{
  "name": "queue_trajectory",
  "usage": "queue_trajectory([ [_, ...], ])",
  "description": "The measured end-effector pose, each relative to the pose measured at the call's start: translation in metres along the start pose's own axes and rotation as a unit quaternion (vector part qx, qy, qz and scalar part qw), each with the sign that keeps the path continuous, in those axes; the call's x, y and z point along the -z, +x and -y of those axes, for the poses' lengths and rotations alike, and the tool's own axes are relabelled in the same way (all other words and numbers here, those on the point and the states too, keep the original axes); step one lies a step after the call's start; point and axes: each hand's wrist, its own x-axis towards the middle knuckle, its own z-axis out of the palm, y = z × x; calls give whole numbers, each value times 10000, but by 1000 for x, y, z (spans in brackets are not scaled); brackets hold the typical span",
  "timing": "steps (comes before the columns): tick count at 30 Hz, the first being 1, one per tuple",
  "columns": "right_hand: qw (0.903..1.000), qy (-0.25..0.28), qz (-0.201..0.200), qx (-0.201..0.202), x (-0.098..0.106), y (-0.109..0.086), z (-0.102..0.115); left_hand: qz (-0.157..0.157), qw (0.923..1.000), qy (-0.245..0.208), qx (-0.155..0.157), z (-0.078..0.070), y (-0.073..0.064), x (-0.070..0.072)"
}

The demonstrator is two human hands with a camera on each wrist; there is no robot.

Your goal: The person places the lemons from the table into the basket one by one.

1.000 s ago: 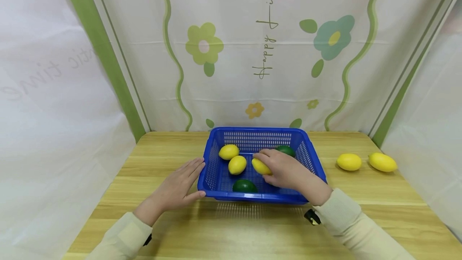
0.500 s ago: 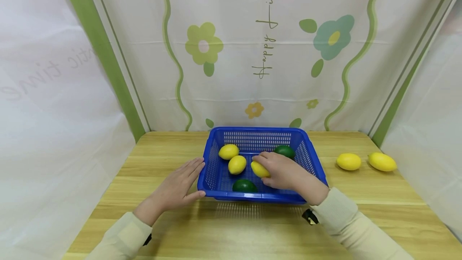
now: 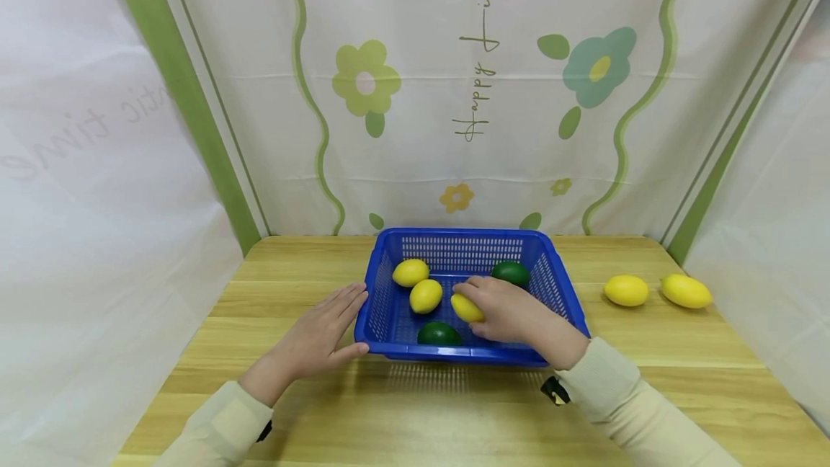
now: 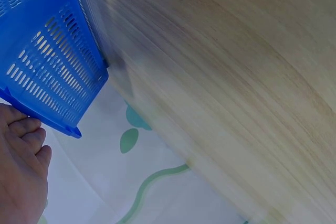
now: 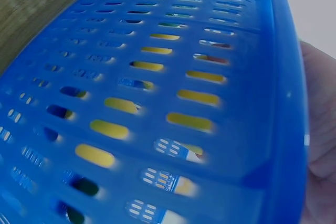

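Observation:
A blue plastic basket (image 3: 467, 354) with slotted walls sits on the wooden table. Inside it my right hand (image 3: 502, 308) grips a yellow lemon (image 3: 465, 308), its fingers over the far side and the thumb nearer me. Two more lemons, one at the back left (image 3: 411, 273) and another (image 3: 426, 297) in front of it, lie in the basket. A dark green fruit, perhaps an avocado (image 3: 439, 334), is by the front wall, and a similar one (image 3: 511, 273) by the back right. My left hand (image 3: 320, 334) touches the basket's left rim with straight fingers.
Two lemons, a nearer one (image 3: 626, 290) and one farther right (image 3: 686, 291), lie on the table (image 3: 681, 352) to the right of the basket. A white curtain (image 3: 415, 157) with printed flowers hangs behind the table's back edge.
My right hand has shifted slightly left and down with the lemon, showing more of the green fruit at the back right. The left hand stays in place.

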Motion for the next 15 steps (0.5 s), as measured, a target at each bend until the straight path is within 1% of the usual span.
queue_trajectory([
  [15, 9995, 109, 244, -136, -2, 1, 1, -14, 10000, 38, -33, -1, 0, 1],
])
